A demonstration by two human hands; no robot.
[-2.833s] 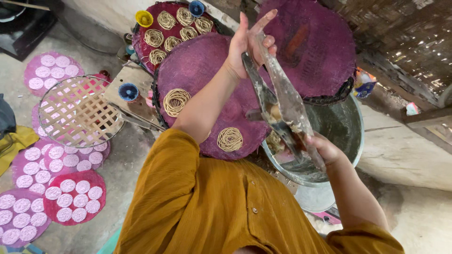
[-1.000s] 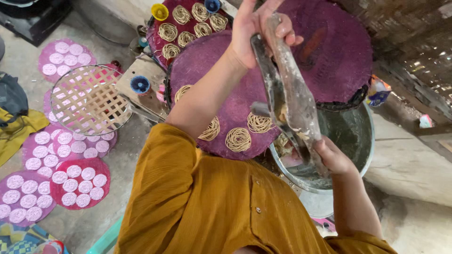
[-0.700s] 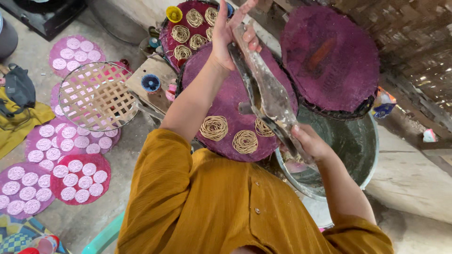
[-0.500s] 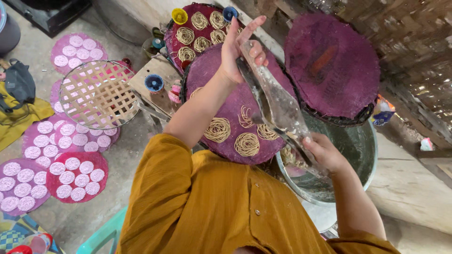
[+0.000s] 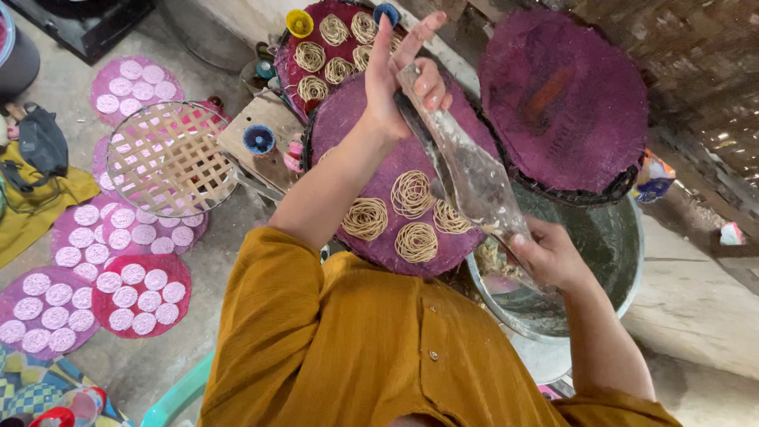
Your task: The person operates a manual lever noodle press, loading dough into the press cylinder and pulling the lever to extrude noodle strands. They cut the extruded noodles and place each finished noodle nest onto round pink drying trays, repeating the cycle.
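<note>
My left hand [image 5: 403,75] is raised over the mats, its fingers pinching the top of a long clear plastic bag [image 5: 474,178]. My right hand [image 5: 549,253] is closed around the bag's lower end, above the rim of a metal basin [image 5: 613,265]. Under the bag lies a round purple mat [image 5: 360,130] carrying several beige noodle coils [image 5: 411,194]. The bag's tip is hidden by my right hand.
A second purple mat [image 5: 565,95] leans over the basin. Behind is a dark red tray of coils [image 5: 332,47] with small yellow [image 5: 300,22] and blue [image 5: 258,139] cups. A woven bamboo tray [image 5: 170,158] and pink mats of white discs [image 5: 130,292] cover the floor at left.
The purple mat went from two coils to several. Both hands kept hold of the bag, which swung from over the mat towards the basin side.
</note>
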